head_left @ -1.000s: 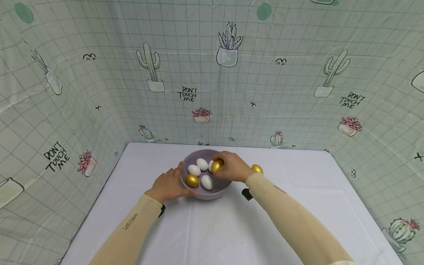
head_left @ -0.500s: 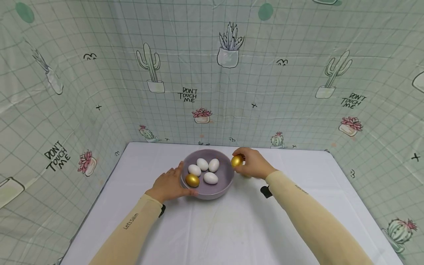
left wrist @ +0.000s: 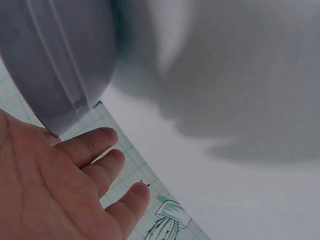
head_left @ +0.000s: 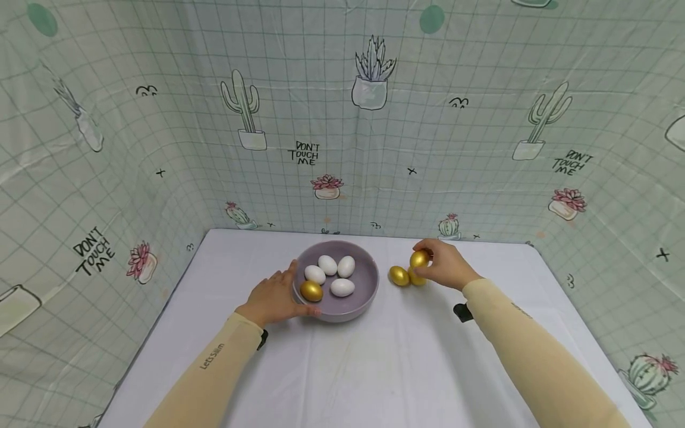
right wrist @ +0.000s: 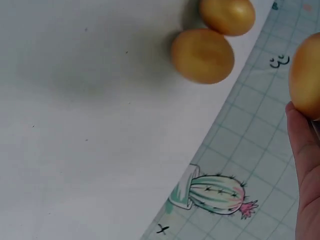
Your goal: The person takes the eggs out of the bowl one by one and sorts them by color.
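Head view: right grip [head_left: 447, 266] clamped on gold egg [head_left: 419, 258], left grip [head_left: 275, 299] spread against purple bowl [head_left: 366, 289].

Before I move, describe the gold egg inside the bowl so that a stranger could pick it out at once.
On the white table, find the round mauve bowl that the left hand touches. Look inside, at the near left, right beside that hand. The gold egg there is the bowl's only gold one; the four white eggs are its neighbours.
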The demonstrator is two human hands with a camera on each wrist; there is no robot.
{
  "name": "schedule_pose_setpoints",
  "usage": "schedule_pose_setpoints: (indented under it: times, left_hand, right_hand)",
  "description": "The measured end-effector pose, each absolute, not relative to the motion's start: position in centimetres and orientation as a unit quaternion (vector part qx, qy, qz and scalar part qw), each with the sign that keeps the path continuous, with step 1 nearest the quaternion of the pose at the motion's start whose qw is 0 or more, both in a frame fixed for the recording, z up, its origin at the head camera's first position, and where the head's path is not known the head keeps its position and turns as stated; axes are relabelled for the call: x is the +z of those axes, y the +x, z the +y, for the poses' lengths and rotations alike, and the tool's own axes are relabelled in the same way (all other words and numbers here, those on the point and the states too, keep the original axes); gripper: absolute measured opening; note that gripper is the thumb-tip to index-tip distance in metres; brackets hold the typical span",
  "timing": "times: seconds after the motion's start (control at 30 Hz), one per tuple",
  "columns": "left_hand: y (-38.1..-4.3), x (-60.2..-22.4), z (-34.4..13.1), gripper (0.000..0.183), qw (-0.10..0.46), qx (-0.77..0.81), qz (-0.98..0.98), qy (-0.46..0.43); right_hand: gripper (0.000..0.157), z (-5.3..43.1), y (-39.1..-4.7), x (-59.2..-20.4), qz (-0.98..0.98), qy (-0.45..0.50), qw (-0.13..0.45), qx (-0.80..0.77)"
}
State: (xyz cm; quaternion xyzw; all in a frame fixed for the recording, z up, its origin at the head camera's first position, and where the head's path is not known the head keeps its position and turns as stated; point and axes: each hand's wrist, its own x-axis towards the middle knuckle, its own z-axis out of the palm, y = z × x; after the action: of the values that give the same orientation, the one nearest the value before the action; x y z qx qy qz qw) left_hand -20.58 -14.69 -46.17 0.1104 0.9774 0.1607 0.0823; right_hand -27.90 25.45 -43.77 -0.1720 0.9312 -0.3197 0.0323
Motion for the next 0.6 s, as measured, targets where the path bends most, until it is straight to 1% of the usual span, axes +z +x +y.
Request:
schedule_pose_setpoints:
  times: [0.23,0.6]
  left_hand:
    - [-20.6,-46.3,-14.8,0.136,0.084,0.155,0.978,0.111]
    - [-20.6,-46.3,-14.7,0.135,0.088,0.156,0.978,0.109]
  right_hand:
    - [0.049,27.4,-28.2,-45.0,0.94,-0.147,0.032,-0.306]
    - [0.051,28.9,-28.3,-46.3,0.948,-0.128,0.036,-0.289]
